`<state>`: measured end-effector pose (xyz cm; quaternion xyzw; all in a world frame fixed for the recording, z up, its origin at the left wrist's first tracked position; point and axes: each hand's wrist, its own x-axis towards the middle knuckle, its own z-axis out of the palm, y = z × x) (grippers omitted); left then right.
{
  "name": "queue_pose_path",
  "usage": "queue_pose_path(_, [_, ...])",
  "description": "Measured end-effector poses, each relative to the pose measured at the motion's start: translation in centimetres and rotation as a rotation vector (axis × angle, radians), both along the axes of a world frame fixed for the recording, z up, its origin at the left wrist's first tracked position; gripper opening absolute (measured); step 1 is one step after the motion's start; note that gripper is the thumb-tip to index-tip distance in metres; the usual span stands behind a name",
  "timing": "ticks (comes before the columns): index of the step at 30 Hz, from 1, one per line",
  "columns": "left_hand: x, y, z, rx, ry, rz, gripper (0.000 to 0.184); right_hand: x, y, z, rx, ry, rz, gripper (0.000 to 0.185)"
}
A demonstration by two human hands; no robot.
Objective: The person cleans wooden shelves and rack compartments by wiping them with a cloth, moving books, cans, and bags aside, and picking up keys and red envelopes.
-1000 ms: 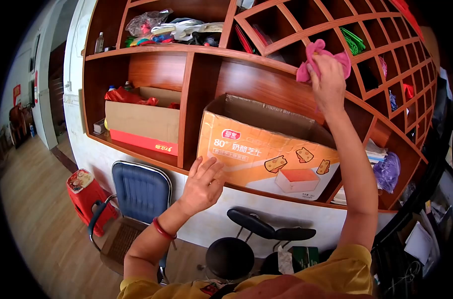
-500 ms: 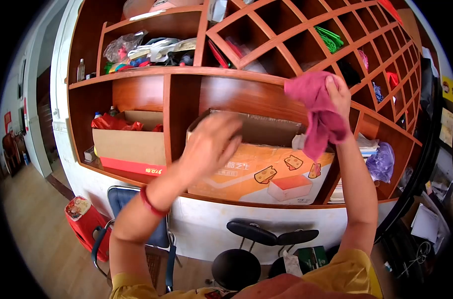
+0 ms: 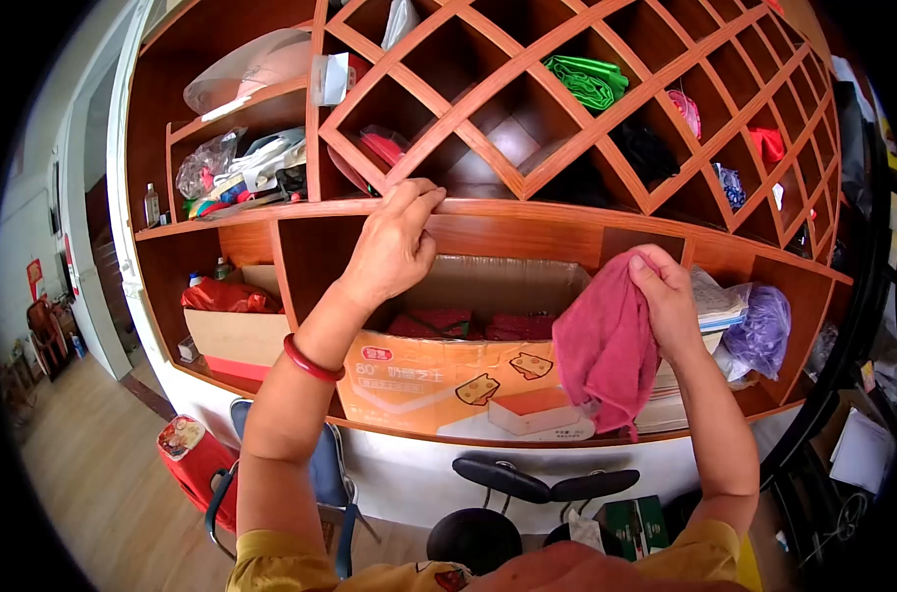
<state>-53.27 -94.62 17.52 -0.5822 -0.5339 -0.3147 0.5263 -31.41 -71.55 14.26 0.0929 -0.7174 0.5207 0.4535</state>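
A dusty-pink cloth (image 3: 606, 340) hangs from my right hand (image 3: 667, 296), pinched between thumb and fingers near its top. It drapes in front of the right end of an orange-printed cardboard box (image 3: 424, 385). Dark red patterned items (image 3: 430, 324) lie inside that box. My left hand (image 3: 397, 242) has its fingers curled over the front edge of the wooden shelf (image 3: 567, 212), above the box and just under the diamond lattice (image 3: 468, 104). A red bangle (image 3: 312, 359) circles the left wrist.
Left of the orange box stands another open carton (image 3: 233, 335) with a red plastic bag (image 3: 226, 296). Papers and a purple bag (image 3: 761, 331) fill the right compartment. A green bundle (image 3: 588, 81) sits in the lattice. Black stools (image 3: 475, 543) and a blue chair (image 3: 335, 469) stand below.
My left hand has moved up from in front of the box to the shelf edge. My right hand and the cloth have come lower. The view has shifted, showing more of the lattice.
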Motion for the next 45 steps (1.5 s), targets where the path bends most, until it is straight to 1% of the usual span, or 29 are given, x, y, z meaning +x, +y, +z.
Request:
queue_pose_path(1, [-0.1,0.3,0.0,-0.001,-0.001,0.006,0.042,0.2,0.2,0.1,-0.059,-0.090,0.030,0.017])
queue_pose_path(2, [-0.2,0.5,0.1,0.027,0.021,0.027,0.040,0.4,0.3,0.2,-0.057,-0.090,0.036,0.017])
queue_pose_path(4, [-0.3,0.6,0.3,0.059,0.037,0.050,0.039,0.7,0.4,0.4,-0.335,-0.174,0.086,0.015])
queue_pose_path(8, [0.0,0.5,0.7,0.028,0.014,0.076,0.035,0.8,0.5,1.1,-0.483,-0.203,0.188,0.017])
queue_pose_path(10, [0.1,0.5,0.5,0.026,0.001,0.052,0.035,0.2,-1.7,2.3,-0.440,0.095,0.382,0.023])
queue_pose_path(13, [0.2,0.6,0.2,0.059,0.005,0.043,0.036,-0.9,-7.8,5.0,-0.164,0.345,0.530,0.037])
queue_pose_path(14, [0.1,0.5,0.3,0.035,-0.013,0.043,0.032,-1.6,-9.2,5.6,0.259,0.395,0.318,0.038])
queue_pose_path(15, [0.1,0.5,0.2,0.036,-0.015,0.038,0.032,-3.0,-10.4,5.7,0.437,0.284,0.262,0.037])
queue_pose_path(16, [0.1,0.6,0.1,0.052,-0.007,0.045,0.028,-5.5,-10.7,6.1,0.780,0.403,-0.066,0.037])
queue_pose_path(18, [-0.5,0.5,-0.3,0.080,0.015,0.033,0.020,-9.1,-12.2,6.3,0.940,0.252,-0.268,0.036])
queue_pose_path(19, [-1.2,0.6,-0.6,0.116,-0.035,-0.025,0.018,-12.5,-11.3,5.9,0.962,0.258,-0.349,0.037])
queue_pose_path(20, [-1.7,0.0,-0.8,0.141,0.108,0.067,0.017,-12.5,-12.0,7.4,0.937,-0.116,-0.384,0.045])
queue_pose_path(21, [-2.2,-0.9,-0.8,0.169,0.253,0.161,0.016,-14.8,-11.0,7.7,0.937,0.055,-0.406,0.035])
queue_pose_path(23, [-1.7,-3.5,-1.2,0.239,0.403,0.208,0.016,-18.6,-8.7,10.0,1.218,-0.144,-0.495,0.034])
queue_pose_path(24, [-1.6,-4.7,-1.7,0.261,0.368,0.225,0.018,-17.9,-9.9,11.1,1.241,-0.289,-0.507,0.034])
queue_pose_path(25, [-2.3,-5.5,-2.0,0.305,0.349,0.248,0.020,-17.1,-11.3,12.1,1.263,-0.434,-0.517,0.034])
queue_pose_path(26, [-2.8,-6.0,-2.2,0.333,0.324,0.276,0.021,-17.8,-11.8,12.0,0.993,-0.414,-0.472,0.036])
queue_pose_path(27, [-3.3,-6.4,-2.3,0.357,0.296,0.303,0.022,-18.9,-11.5,12.1,0.995,-0.428,-0.466,0.036])
queue_pose_path(29, [-4.7,-6.7,-2.8,0.316,0.213,0.363,0.031,-20.6,-10.4,12.7,0.638,-0.657,-0.205,0.036])
queue_pose_path(31, [-5.9,-6.4,-3.2,0.316,0.186,0.395,0.037,-21.7,-10.1,13.0,0.578,-0.762,-0.153,0.027])
queue_pose_path(33, [-7.3,-5.8,-3.6,0.345,0.240,0.425,0.046,-21.3,-11.3,12.9,0.686,-0.776,-0.164,0.023])
queue_pose_path(35, [-7.5,-5.6,-3.7,0.332,0.223,0.463,0.050,-21.4,-11.2,13.1,0.667,-0.865,-0.068,0.022])
queue_pose_path(37, [-8.2,-5.3,-3.6,0.354,0.250,0.498,0.054,-21.4,-11.3,13.1,0.738,-0.856,-0.122,0.023])
queue_pose_path(39, [-8.7,-5.1,-3.5,0.369,0.253,0.576,0.056,-20.1,-11.5,12.7,0.635,-0.854,-0.152,0.027])
queue_pose_path(41, [-8.9,-5.1,-3.2,0.376,0.246,0.577,0.056,-19.2,-11.5,12.3,0.556,-0.736,-0.001,0.032])
queue_pose_path(42, [-9.0,-5.0,-3.1,0.392,0.241,0.575,0.056,-16.9,-13.4,12.4,0.677,-0.733,-0.082,0.035])
queue_pose_path(43, [-9.1,-4.9,-3.1,0.409,0.236,0.576,0.056,-16.6,-13.4,12.2,0.685,-0.735,-0.091,0.035])
queue_pose_path(44, [-8.6,-4.8,-2.9,0.443,0.225,0.529,0.049,-16.4,-13.2,11.8,0.835,-0.640,-0.247,0.035])
queue_pose_path(45, [-8.6,-4.8,-2.8,0.441,0.222,0.525,0.049,-16.0,-13.0,11.4,0.974,-0.540,-0.400,0.036])
